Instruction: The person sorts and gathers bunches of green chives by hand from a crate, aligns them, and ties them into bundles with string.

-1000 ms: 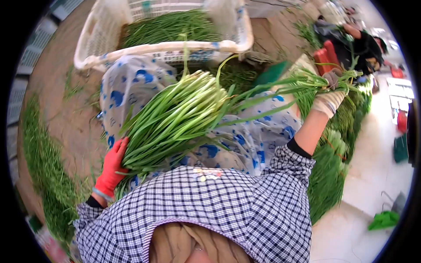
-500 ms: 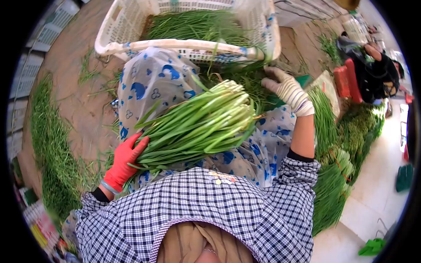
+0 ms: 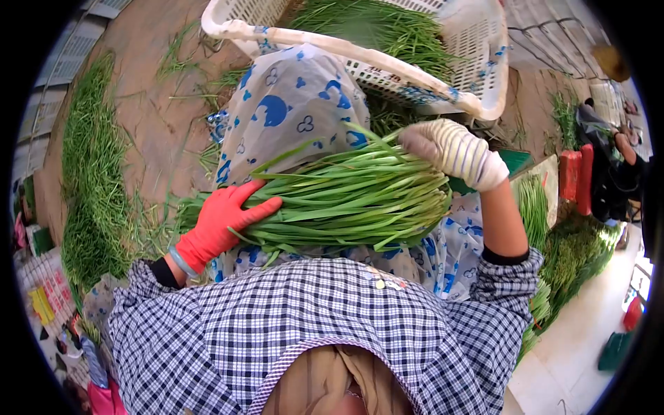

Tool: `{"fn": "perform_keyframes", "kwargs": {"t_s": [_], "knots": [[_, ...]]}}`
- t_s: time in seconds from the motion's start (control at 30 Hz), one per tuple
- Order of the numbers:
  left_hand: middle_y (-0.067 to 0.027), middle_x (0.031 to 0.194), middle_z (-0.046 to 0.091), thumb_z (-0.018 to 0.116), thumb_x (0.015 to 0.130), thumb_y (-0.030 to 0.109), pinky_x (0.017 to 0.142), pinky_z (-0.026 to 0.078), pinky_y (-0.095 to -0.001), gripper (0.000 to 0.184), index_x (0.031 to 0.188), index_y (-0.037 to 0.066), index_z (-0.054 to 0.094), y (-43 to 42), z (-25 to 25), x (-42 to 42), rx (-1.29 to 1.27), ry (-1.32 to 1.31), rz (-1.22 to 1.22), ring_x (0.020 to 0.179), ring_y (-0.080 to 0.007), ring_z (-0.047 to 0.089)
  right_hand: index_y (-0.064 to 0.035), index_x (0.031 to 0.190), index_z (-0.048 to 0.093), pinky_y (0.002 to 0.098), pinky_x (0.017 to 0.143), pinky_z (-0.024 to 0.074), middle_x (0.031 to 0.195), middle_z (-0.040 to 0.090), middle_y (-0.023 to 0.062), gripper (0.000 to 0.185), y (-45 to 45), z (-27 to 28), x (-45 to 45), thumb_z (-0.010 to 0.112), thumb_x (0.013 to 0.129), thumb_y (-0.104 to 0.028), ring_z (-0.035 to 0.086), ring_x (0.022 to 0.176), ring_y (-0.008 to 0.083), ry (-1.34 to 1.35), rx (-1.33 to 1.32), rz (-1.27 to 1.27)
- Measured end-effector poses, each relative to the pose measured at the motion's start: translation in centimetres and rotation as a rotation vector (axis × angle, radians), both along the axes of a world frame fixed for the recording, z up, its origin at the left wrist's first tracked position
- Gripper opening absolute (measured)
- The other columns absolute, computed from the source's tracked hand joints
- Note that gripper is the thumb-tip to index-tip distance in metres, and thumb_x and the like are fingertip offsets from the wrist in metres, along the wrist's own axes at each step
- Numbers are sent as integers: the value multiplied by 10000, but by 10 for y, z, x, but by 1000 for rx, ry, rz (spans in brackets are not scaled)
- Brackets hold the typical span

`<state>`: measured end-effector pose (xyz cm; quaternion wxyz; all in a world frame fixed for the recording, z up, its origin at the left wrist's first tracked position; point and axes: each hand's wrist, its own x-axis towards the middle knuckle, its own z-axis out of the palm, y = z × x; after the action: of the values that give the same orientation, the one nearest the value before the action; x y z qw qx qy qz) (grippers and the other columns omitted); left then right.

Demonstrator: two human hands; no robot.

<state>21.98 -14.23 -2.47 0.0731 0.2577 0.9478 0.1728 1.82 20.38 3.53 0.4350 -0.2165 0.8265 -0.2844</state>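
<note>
A thick bunch of green chives (image 3: 346, 200) lies across my lap on a plastic apron (image 3: 290, 104) with blue prints. My left hand (image 3: 218, 225), in a red glove, grips the leafy end, its thumb and one finger visible over the leaves and the rest hidden. At the pale stem end is my right hand (image 3: 456, 152), in a white striped glove with greyish fingertips. Its fingers are curled closed against the upper stems, and their tips are partly hidden.
Ahead stands a white plastic crate (image 3: 387, 62) with loose chives (image 3: 373, 31) inside. Cut greens (image 3: 93, 180) lie along the floor at left. More bundles (image 3: 574, 256) are at right, near a red stool (image 3: 577, 176) and another person (image 3: 619, 173).
My right hand has moved from beyond the bunch onto its stem end and closed. The bunch now lies flatter across my lap. The view has shifted, so the crate appears farther right.
</note>
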Motion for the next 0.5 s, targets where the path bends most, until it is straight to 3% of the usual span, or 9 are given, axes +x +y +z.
{"fn": "perform_keyframes", "kwargs": {"t_s": [0.07, 0.13, 0.17, 0.23, 0.33, 0.37, 0.4, 0.47, 0.5], "knots": [[-130, 1304, 551, 634, 772, 142, 771, 489, -385, 602, 1329, 347, 539, -1, 1, -4, 21, 1, -45, 904, -293, 621, -41, 1014, 702, 360, 717, 525, 864, 699, 163, 383, -28, 20, 13, 587, 915, -394, 679, 790, 300, 238, 240, 296], [-126, 1298, 549, 622, 783, 135, 778, 488, -387, 611, 1343, 357, 523, -3, 0, -5, 6, -10, -52, 910, -295, 620, -10, 908, 685, 347, 662, 520, 786, 675, 155, 292, -27, -17, 25, 625, 907, -296, 652, 718, 303, 484, -193, 229], [-123, 1295, 551, 618, 788, 134, 782, 487, -385, 613, 1348, 363, 519, -2, 0, -5, 16, -4, -50, 915, -297, 619, 2, 872, 658, 353, 612, 504, 716, 654, 114, 218, -31, -17, 29, 628, 908, -212, 624, 645, 257, 371, -325, 3], [-120, 1292, 553, 614, 792, 134, 785, 487, -384, 616, 1352, 369, 514, -3, -3, -3, 29, 3, -32, 920, -300, 618, -35, 926, 637, 322, 535, 461, 708, 605, 37, 264, -11, -12, 23, 533, 969, -274, 551, 607, 136, 113, -688, -402], [-113, 1302, 546, 621, 791, 136, 792, 487, -382, 637, 1367, 378, 498, -3, -2, -3, 20, -35, -33, 934, -305, 614, -101, 842, 518, 266, 469, 416, 591, 379, -23, 261, 64, 18, -10, 548, 962, -332, 432, 503, 115, -267, -1140, -788], [-111, 1311, 540, 624, 789, 138, 796, 487, -383, 645, 1372, 380, 492, -2, 0, -4, 25, -37, -32, 937, -307, 612, -85, 966, 581, 230, 447, 393, 608, 435, -37, 222, 86, 22, -18, 554, 966, -306, 416, 471, 82, -210, -1111, -683], [-109, 1321, 534, 628, 788, 140, 800, 487, -383, 653, 1377, 381, 486, -2, 1, -4, 27, -37, -36, 940, -308, 611, -90, 797, 564, 207, 379, 295, 546, 419, -44, 343, 79, 44, -9, 580, 959, -393, 360, 408, 57, 238, -614, -660], [-108, 1336, 524, 642, 777, 140, 803, 489, -386, 672, 1382, 381, 479, -4, 1, -3, 10, -36, -51, 941, -306, 610, -53, 1008, 677, 279, 594, 495, 775, 600, 36, 233, 44, 60, 5, 609, 929, -261, 582, 667, 158, 90, -93, -456], [-125, 1324, 534, 660, 768, 140, 795, 490, -395, 650, 1360, 355, 503, -3, 3, -5, 28, -35, -61, 954, -320, 610, -54, 954, 687, 310, 653, 501, 805, 615, 59, 236, 15, 52, 17, 636, 896, -277, 598, 726, 197, 329, -126, -216]]}}
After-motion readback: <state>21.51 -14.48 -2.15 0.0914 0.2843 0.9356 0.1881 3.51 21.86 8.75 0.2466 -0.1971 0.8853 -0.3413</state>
